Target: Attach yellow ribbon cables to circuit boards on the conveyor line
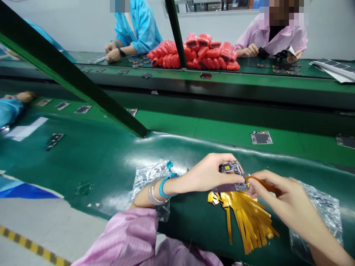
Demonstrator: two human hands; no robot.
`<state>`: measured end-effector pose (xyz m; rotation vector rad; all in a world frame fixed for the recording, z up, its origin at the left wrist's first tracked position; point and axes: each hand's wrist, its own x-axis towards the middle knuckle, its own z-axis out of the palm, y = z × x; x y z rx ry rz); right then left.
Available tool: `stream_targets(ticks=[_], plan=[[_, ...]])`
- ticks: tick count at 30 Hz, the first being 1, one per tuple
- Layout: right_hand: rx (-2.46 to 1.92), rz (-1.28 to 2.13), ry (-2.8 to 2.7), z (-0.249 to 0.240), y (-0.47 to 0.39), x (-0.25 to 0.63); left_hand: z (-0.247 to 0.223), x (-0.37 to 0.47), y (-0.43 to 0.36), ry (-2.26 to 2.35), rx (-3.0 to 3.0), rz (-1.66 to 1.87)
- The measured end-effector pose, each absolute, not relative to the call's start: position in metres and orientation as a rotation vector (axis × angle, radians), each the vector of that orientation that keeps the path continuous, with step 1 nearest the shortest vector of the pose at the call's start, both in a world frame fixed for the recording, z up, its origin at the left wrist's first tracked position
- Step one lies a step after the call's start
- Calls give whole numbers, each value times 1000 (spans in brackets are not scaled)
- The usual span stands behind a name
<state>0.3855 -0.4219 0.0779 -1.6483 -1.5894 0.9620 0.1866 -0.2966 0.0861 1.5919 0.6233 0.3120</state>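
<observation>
My left hand (209, 171) is closed on a small dark circuit board (230, 169) with a yellow square on it, thumb across the near side. At the board's right edge, my right hand (285, 192) pinches an orange flat ribbon cable (266, 184). The cable's end meets or nearly touches the board; fingers hide the exact contact. Below both hands, a fanned pile of yellow-gold ribbon cables (251, 221) lies on the green mat (194, 229). A clear plastic bag (142, 179) lies by my left forearm, and another silvery bag (330, 207) lies under my right arm.
Single circuit boards (261, 137) lie along the green strip (216, 129) beyond the mat. A slanted green post (83, 79) crosses the left side. Red wrapped packets (213, 53) are heaped opposite, between co-workers in blue (141, 29) and pink (252, 35) sleeves.
</observation>
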Motion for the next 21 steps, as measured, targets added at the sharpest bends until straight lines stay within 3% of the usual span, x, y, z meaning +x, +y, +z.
stream_targets(ticks=[21], plan=[[-1742, 1103, -1435, 78, -401, 393, 81, 189, -292, 611, 1694, 421]])
